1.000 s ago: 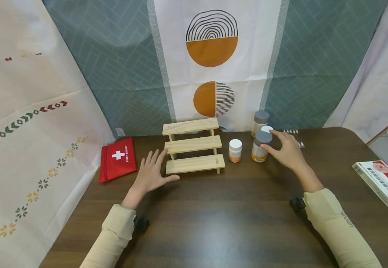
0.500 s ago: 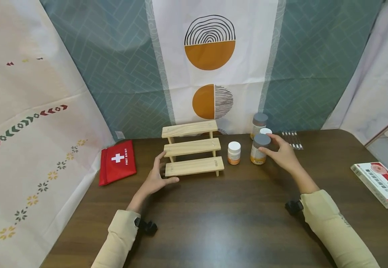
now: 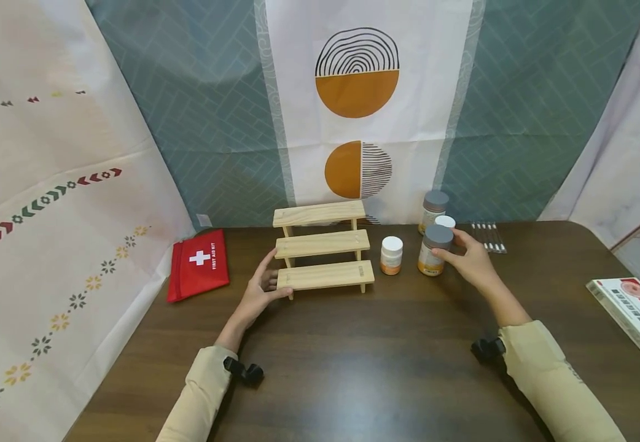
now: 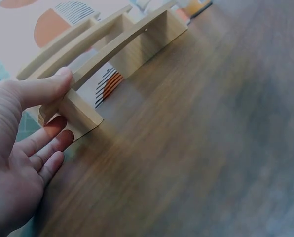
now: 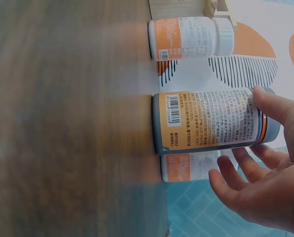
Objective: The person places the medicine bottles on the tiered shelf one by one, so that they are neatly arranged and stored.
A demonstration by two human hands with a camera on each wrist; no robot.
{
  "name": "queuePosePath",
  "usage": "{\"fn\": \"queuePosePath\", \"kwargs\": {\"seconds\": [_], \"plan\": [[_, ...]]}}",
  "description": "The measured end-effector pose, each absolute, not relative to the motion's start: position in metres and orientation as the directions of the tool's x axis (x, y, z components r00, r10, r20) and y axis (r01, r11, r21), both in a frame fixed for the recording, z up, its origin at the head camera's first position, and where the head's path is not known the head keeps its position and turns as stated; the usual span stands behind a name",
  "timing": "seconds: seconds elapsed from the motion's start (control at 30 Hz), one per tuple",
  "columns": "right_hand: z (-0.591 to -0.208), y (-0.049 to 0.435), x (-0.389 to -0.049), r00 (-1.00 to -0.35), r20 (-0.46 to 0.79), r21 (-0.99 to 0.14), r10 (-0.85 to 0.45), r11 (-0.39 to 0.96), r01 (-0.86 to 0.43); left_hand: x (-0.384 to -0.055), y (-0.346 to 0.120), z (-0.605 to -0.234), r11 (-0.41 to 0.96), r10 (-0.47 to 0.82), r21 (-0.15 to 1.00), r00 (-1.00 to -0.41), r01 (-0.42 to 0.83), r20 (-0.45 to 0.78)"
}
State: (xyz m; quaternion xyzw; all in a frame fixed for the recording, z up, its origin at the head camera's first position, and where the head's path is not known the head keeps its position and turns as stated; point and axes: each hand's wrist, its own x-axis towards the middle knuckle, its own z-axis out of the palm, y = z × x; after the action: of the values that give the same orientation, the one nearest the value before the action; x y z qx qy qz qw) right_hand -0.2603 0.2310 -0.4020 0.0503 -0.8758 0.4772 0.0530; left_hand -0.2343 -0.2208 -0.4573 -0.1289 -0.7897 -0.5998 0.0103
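Note:
A small three-tier wooden display shelf (image 3: 325, 275) stands at the back of the table. My left hand (image 3: 255, 297) grips the left end of its lowest step; in the left wrist view the thumb presses the board's edge and the fingers curl beneath it. My right hand (image 3: 473, 265) holds a grey-capped pill bottle (image 3: 430, 260) near its cap, thumb on one side and fingers on the other. The bottle's orange-and-white label (image 5: 208, 120) faces the right wrist camera, and its base meets the table. Left of it stands a white-capped pill bottle (image 3: 391, 255).
Behind the held bottle are another white-capped bottle (image 3: 444, 221), partly hidden, and a second grey-capped bottle (image 3: 433, 209). Cotton swabs (image 3: 488, 237) lie right of them. A red first aid pouch (image 3: 199, 265) lies at the left, a white-and-red box (image 3: 635, 314) at the right edge.
My left hand has moved in from beside the shelf and closed on its lowest step. My right hand has closed in on the grey-capped bottle, which stays in place. The head view shifts slightly.

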Motion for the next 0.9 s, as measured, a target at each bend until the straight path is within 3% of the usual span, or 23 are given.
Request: {"fn": "queuePosePath", "kwargs": {"seconds": [0.9], "plan": [[-0.4064, 0.2243, -0.2615, -0.998, 0.061, -0.921, 0.024, 0.386, -0.047, -0.2364, -0.2213, -0.4589, 0.205, 0.198, 0.957, -0.966, 0.207, 0.167]]}}
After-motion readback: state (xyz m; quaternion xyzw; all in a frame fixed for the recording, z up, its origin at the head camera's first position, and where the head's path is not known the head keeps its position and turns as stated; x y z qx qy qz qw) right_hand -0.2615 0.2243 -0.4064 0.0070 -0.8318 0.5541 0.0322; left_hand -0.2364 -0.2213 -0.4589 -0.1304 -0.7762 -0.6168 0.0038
